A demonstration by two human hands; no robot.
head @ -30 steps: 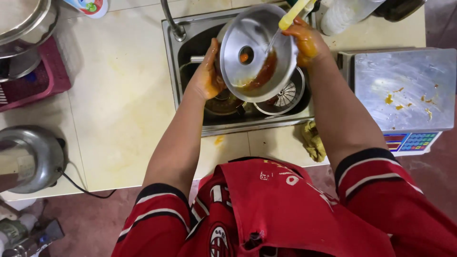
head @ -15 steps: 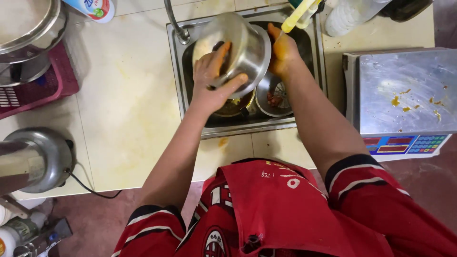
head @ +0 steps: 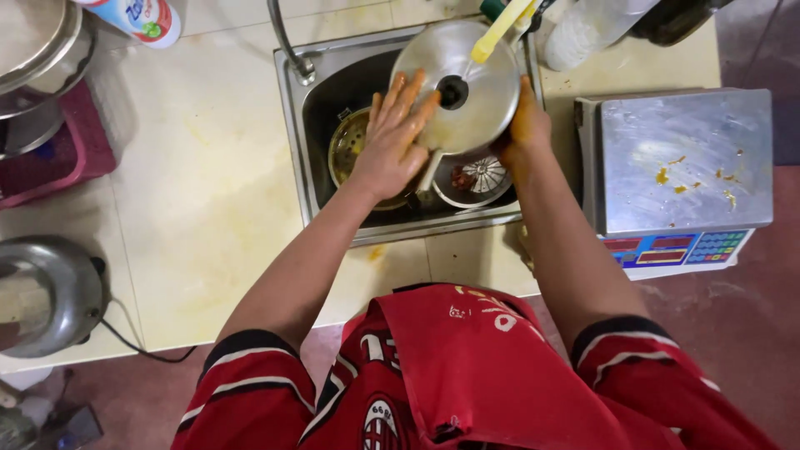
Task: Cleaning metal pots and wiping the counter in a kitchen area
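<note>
Here the left hand lies flat and open, fingers spread, pressed against the outer face of a round metal bowl held tilted over the sink. The right hand, stained orange, clasps the bowl's opposite rim; how far its fingers curl round the edge cannot be told, since they are hidden behind the metal. The bowl sits between the two hands, its underside turned up toward the camera, a dark hole at its centre.

Just above the right hand, a yellow handle crosses the bowl's upper edge. Below the grip, down in the basin, lie a perforated metal strainer under the left hand and a smaller steel dish with red scraps beneath the bowl. Beyond the left hand's fingertips, the curved tap rises from the sink's corner.

Well off to the right of the right hand stands a steel-topped weighing scale with orange flecks on its platform. The pale counter spreads away left of the left arm.
</note>
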